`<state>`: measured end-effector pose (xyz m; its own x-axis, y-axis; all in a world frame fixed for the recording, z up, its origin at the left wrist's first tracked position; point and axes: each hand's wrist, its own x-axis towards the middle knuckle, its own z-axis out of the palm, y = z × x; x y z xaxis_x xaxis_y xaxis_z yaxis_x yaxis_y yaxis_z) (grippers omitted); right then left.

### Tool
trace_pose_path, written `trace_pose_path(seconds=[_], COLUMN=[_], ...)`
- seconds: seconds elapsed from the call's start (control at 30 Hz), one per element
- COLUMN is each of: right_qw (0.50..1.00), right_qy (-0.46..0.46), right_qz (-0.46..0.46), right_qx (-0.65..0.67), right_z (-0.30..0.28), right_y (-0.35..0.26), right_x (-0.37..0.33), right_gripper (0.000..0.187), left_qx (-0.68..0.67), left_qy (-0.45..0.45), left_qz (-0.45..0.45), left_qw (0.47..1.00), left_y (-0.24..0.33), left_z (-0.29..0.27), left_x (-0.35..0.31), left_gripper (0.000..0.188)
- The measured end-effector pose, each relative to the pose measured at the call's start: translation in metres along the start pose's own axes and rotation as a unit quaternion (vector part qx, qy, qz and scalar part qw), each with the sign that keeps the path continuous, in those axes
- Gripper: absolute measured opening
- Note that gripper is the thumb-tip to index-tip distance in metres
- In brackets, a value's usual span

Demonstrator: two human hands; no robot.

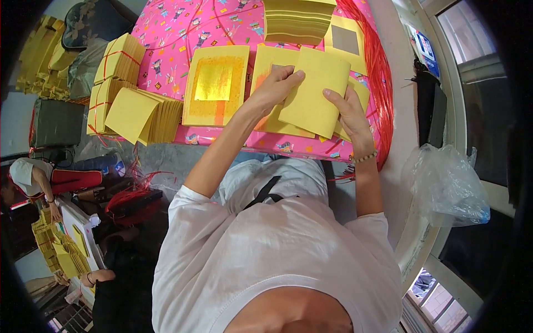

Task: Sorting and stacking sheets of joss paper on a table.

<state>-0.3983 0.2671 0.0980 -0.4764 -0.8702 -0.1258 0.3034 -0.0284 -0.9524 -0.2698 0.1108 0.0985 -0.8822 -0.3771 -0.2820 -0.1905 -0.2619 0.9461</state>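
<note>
Between my two hands is a folded yellow paper sheet, raised over the pink patterned table cover. My left hand pinches its left side with thumb and fingers. On its right edge, my right hand grips with the thumb on top; some fingers are hidden behind the paper. Under it lie more yellow sheets, partly covered. To the left rests a yellow sheet with a gold foil square. Farther left, several folded yellow sheets lean in a fanned row.
Tied yellow paper bundles stand at the table's left. A thick paper stack and a sheet with a grey square lie at the far side. Red strings run along the right edge, near a clear plastic bag. Other people work at lower left.
</note>
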Motion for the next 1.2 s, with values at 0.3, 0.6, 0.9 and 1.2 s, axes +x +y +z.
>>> trace_pose_path(seconds=[0.3, 0.6, 0.9, 1.2], right_qw=[0.992, 0.998, 0.995, 0.994], right_qy=[0.008, 0.028, 0.049, 0.047], right_qz=[-0.042, -0.029, -0.070, -0.081], right_qx=[-0.122, -0.044, -0.044, -0.059], right_z=[0.002, 0.014, 0.026, 0.026], right_y=[-0.005, -0.005, -0.011, -0.010], right_x=[-0.004, -0.024, -0.038, -0.039], right_gripper=[0.038, 0.035, 0.030, 0.028], left_qx=[0.039, 0.098, -0.045, -0.046], left_qy=[0.096, 0.177, 0.114, 0.093], left_qz=[0.067, 0.279, 0.275, 0.228], left_qw=[0.992, 0.939, 0.953, 0.968], left_y=[0.001, -0.011, -0.009, -0.016], left_z=[0.027, 0.047, 0.052, 0.047], left_x=[-0.008, -0.029, -0.034, -0.033], left_gripper=[0.039, 0.026, 0.026, 0.026])
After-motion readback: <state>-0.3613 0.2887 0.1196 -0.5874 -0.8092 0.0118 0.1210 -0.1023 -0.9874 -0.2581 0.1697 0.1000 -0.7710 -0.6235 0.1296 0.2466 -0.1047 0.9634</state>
